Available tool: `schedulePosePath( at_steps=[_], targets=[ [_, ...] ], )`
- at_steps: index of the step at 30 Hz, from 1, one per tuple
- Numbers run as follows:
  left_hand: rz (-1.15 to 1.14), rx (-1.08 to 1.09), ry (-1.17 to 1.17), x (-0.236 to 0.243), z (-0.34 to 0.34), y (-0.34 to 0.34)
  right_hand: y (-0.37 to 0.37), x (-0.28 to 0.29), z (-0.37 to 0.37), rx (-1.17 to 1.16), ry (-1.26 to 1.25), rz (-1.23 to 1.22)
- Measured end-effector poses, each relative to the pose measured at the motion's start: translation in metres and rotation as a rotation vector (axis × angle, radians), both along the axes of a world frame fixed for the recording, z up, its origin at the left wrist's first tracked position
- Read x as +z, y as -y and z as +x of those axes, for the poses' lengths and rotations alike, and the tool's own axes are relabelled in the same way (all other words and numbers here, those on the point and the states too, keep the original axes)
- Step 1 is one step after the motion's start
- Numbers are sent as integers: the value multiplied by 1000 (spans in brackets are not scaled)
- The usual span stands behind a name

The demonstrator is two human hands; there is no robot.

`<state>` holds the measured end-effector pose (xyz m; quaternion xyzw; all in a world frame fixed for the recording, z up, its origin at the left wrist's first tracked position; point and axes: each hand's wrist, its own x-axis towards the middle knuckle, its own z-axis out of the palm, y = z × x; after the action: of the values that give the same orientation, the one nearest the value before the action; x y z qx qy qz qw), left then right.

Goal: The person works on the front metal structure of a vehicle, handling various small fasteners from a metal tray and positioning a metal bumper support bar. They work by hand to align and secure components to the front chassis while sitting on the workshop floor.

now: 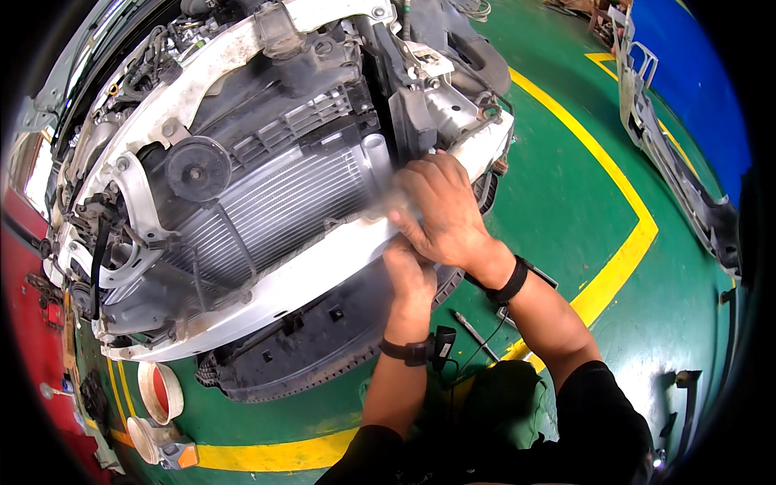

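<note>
I am at the front of a car with its bumper cover off. My right hand [446, 212] is at the right end of the white bumper beam [311, 271], fingers bent and closed, thumb pointing left; whatever it grips is hidden. A smear of motion blur lies beside its thumb. My left hand [411, 271] is just below, against the beam's lower front edge, its fingers hidden behind the right hand and the beam. Behind the beam sits the silver finned radiator or condenser [279, 206]. A round black horn [197, 169] hangs on its left side. Both wrists wear black bands.
Below the beam juts a black plastic undertray [299, 356]. A long metal hand tool [478, 336] and a cable lie on the green floor. White rolls of tape [161, 393] are at lower left. A removed bumper cover [659, 149] stands at the right by a blue panel.
</note>
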<state>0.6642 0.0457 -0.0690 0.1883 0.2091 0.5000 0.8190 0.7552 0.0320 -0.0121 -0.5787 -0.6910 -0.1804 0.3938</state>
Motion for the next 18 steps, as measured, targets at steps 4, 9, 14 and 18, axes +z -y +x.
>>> schedulePosePath(
  at_steps=[4, 9, 14, 18],
  targets=[
    [-12, -19, -19, -10, 0, -3, -1, 0, 1, 2, 7, -8],
    [32, -36, -15, -1, 0, -2, -1, 0, 2, -4, 19, -5],
    [82, -97, -14, -6, -3, -4, 1, -2, 3, -1, 11, 16],
    [133, -89, -13, -7, -2, -5, 2, -1, 4, 23, 0, 14]
  ],
)
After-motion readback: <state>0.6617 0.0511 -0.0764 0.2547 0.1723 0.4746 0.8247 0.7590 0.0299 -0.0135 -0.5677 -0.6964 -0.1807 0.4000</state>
